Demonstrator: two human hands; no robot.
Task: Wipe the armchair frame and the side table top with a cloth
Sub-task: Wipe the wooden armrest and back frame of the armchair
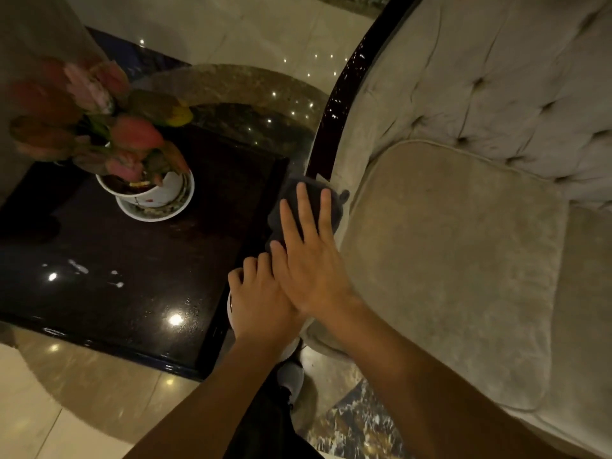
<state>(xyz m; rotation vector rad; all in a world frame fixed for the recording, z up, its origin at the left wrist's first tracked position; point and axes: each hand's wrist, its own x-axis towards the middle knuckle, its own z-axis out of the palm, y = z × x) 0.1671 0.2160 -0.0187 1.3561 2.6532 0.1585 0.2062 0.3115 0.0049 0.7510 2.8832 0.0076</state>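
A dark grey cloth [287,207] lies on the near end of the armchair's glossy dark frame [334,107], between the side table and the seat. My right hand [308,260] presses flat on the cloth with its fingers spread. My left hand [261,303] sits just behind and partly under it, curled around a white rounded object [229,304] that is mostly hidden. The side table top [132,260] is dark and shiny, with a few pale smears near its front left.
A white pot of pink and red flowers [155,193] stands on a saucer at the back of the table. The beige tufted armchair seat [447,253] fills the right. A polished tile floor [66,392] lies below, with my shoe [291,376] by the chair.
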